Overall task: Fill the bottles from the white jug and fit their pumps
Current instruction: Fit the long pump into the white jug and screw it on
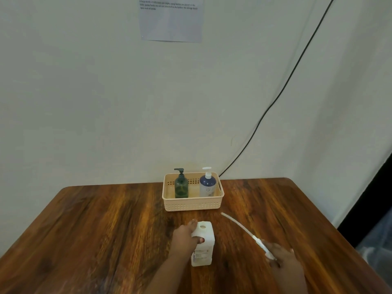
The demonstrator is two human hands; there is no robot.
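A white square bottle [204,249] stands upright near the table's front, its round mouth uncapped. My left hand [185,236] grips its upper left side. My right hand [283,262] holds a white pump [263,246] by its head, with the long dip tube [235,223] pointing up and left, well clear of the bottle's mouth. At the back, a dark green bottle [181,186] and a blue-and-white bottle [207,185], both with pumps on, stand inside a beige basket [193,205]. No white jug is in view.
The wooden table [95,230] ends at the wall just behind the basket. A black cable [275,100] runs down the wall to the table's back edge. A printed sheet [170,18] hangs on the wall above.
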